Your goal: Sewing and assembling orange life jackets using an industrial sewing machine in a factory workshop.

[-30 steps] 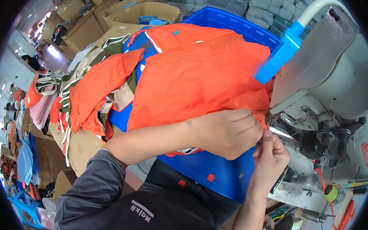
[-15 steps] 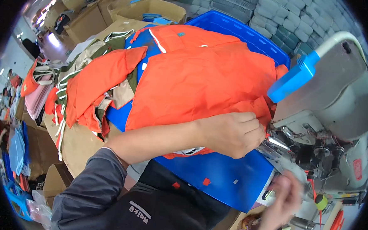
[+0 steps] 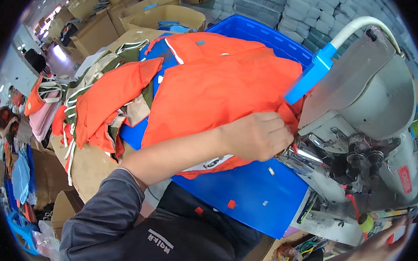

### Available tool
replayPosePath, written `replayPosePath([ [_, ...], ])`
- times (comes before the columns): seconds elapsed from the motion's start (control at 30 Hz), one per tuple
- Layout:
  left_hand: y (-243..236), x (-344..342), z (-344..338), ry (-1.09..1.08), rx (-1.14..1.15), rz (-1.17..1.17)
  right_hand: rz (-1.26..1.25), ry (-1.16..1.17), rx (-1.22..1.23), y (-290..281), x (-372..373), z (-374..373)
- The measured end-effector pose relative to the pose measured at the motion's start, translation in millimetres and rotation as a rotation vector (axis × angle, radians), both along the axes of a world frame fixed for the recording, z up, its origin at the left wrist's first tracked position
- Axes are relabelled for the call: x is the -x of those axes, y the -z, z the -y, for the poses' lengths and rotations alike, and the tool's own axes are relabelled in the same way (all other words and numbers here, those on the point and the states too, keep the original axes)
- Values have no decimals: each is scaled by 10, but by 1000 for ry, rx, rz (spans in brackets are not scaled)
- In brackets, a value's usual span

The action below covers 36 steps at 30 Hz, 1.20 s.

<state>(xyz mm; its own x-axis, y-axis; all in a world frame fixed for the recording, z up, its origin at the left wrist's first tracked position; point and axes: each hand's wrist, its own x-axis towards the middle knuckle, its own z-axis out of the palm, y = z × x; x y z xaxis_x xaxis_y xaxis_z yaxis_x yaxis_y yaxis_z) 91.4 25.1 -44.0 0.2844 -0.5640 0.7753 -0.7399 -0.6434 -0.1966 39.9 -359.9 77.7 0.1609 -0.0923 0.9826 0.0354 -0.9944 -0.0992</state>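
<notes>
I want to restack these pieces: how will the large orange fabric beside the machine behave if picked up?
The orange fabric would probably flop, given its soft creases. It looks thin, so likely light. Its bunched edge may snag at the machine.

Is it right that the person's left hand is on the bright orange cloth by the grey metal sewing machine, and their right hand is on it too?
Not the right hand: the head view shows it apart from the bright orange cloth, near the picture's lower right edge. The left hand is on it, by the grey metal sewing machine.
</notes>
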Motion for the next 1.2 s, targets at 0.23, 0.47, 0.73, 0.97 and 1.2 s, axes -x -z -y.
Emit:
replayPosePath([
  [0.23,28,3,3,1,-1,99,-89,11,319,185,164,33],
  [0.47,31,20,13,-29,-3,72,-100,-331,10,-101,445,-712],
  [0.73,34,-22,47,-30,77,2,-717,-228,74,608,233,-361],
  [0.97,52,12,82,-88,99,-89,-704,-184,231,578,211,-263],
  [1.2,-78,-16,68,-153,194,-511,-699,-178,151,591,214,-361],
])
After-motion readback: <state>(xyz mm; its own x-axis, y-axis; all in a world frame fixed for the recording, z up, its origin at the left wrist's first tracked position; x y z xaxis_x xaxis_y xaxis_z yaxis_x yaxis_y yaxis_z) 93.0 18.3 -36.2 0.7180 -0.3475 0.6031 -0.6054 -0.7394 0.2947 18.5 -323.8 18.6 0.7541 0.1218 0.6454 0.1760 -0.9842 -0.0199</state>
